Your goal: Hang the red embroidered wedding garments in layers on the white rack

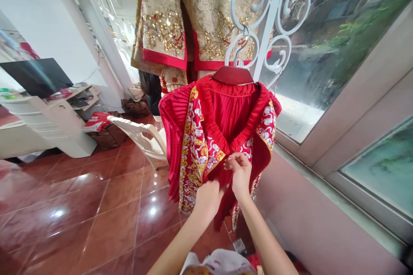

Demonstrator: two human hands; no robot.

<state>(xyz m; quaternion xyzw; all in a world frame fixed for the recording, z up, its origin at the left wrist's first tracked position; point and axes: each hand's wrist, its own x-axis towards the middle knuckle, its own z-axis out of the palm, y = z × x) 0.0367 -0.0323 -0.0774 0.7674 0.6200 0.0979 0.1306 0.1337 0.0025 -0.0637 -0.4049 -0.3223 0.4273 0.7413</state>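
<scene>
A red pleated garment (232, 116) with gold and white embroidered borders hangs from a red hanger (232, 75) hooked on a white scrolled window grille (258, 13). My left hand (208, 200) is closed on the garment's front edge where the two embroidered borders meet. Just to its right, my right hand (240, 172) pinches the same front closure with fingers pressed together. Both hands sit at the bottom of the V opening.
A beige and gold embroidered garment (180, 21) hangs behind and above. A white plastic chair (145, 137) stands on the red tiled floor (80, 206) to the left. Further left are a white desk (48, 120) with a dark monitor (35, 77). A window and pink wall are on the right.
</scene>
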